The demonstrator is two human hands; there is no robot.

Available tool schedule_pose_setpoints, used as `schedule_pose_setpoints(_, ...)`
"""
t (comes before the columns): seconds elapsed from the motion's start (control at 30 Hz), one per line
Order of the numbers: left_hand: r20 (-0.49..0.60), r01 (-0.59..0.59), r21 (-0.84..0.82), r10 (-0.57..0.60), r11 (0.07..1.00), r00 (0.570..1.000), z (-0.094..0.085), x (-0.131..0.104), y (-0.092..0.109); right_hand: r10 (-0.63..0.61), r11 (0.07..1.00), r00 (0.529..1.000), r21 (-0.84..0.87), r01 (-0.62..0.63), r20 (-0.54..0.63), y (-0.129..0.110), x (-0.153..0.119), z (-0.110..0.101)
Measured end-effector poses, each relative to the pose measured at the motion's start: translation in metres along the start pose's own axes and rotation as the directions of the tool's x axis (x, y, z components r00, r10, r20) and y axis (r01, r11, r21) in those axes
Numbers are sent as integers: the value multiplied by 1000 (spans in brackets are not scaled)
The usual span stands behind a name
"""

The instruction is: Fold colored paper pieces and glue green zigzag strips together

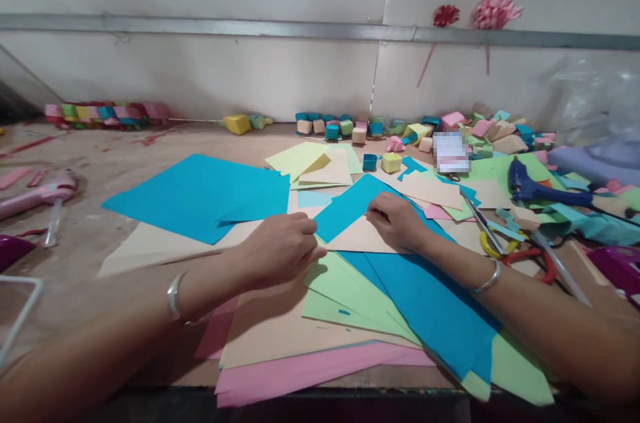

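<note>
My left hand (287, 246) is closed, its fingertips pinched at the left corner of a peach paper sheet (357, 233) beside a blue strip of paper (345, 209). Curled over the other side of these papers is my right hand (395, 219); whatever its fingers hold is hidden. Below both hands lie green sheets (355, 296), a long blue sheet (425, 303) and pink sheets (310, 376). A large blue sheet (200, 196) is spread out left of my left hand. Scissors with yellow and red handles (530, 263) rest near my right wrist.
Small coloured paper cubes (333, 129) line the table's back edge, heaped at the right. A blue glue gun (545, 193) lies at right, a pink one (45, 193) at left. Two paper flowers (497, 11) are tucked behind a metal wall rail (250, 29).
</note>
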State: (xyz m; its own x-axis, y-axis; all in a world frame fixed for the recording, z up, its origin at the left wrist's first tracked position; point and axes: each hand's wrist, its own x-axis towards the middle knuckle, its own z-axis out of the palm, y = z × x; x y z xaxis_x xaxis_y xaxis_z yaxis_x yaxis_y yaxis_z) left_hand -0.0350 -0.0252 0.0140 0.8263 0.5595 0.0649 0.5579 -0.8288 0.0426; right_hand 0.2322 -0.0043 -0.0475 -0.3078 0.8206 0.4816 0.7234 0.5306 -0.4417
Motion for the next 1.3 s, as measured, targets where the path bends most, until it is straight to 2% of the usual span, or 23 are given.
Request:
schedule_pose_setpoints(0.1,-151,177,-136,-197,975,969,-2,5,6,10,1000,985,30,-5,-174,-8,4,-18)
schedule_pose_setpoints(0.2,-267,263,-391,-382,882,885,-11,12,12,-62,988,912,105,114,-406,-21,4,-39)
schedule_pose_setpoints(0.27,-282,287,-583,-521,760,806,-16,16,14,-118,975,851,103,197,-512,-29,0,-47)
schedule_pose_setpoints(0.33,-178,261,-808,-642,527,746,-17,20,14,-166,965,816,78,249,-553,-36,-7,-49)
schedule_pose_setpoints(0.4,12,186,-962,-646,201,763,-12,21,12,-240,947,828,64,313,-506,-40,-16,-44)
schedule_pose_setpoints(0.43,97,165,-984,-598,60,796,-8,21,11,-284,933,837,68,355,-468,-42,-20,-40)
schedule_pose_setpoints(0.47,161,163,-986,-535,-43,829,-4,20,10,-325,916,846,83,393,-423,-43,-24,-37)
schedule_pose_setpoints(0.53,222,191,-975,-454,-113,863,4,16,8,-382,885,862,138,446,-333,-43,-29,-29)
schedule_pose_setpoints(0.63,226,186,-974,-479,-130,848,15,12,7,-373,863,901,274,425,-223,-41,-33,-22)
schedule_pose_setpoints(0.7,212,160,-977,-528,-144,823,20,11,7,-275,860,939,385,336,-206,-40,-32,-19)
schedule_pose_setpoints(0.8,195,154,-981,-579,-119,792,26,11,9,-1,856,982,507,99,-189,-38,-28,-17)
schedule_pose_setpoints(0.87,187,165,-982,-581,-90,792,26,11,13,150,842,985,533,-82,-86,-37,-25,-16)
schedule_pose_setpoints(0.9,177,162,-984,-575,-77,799,26,11,16,184,837,983,526,-149,-15,-37,-23,-16)
schedule_pose_setpoints(0.97,142,144,-989,-575,-42,806,24,13,22,178,851,978,481,-209,111,-37,-21,-16)
schedule_pose_setpoints(1.03,101,144,-989,-611,22,785,24,15,27,136,882,980,432,-188,147,-39,-20,-15)
schedule_pose_setpoints(1.1,30,143,-982,-645,124,763,25,17,28,126,894,984,415,-169,129,-42,-21,-14)
schedule_pose_setpoints(1.17,-95,129,-950,-655,286,749,28,18,27,183,869,976,445,-215,116,-45,-23,-13)
schedule_pose_setpoints(1.23,-235,129,-861,-609,492,758,31,16,27,273,800,955,523,-294,118,-48,-24,-12)
schedule_pose_setpoints(1.3,-331,136,-722,-512,678,793,33,13,27,349,705,928,615,-353,132,-50,-25,-13)
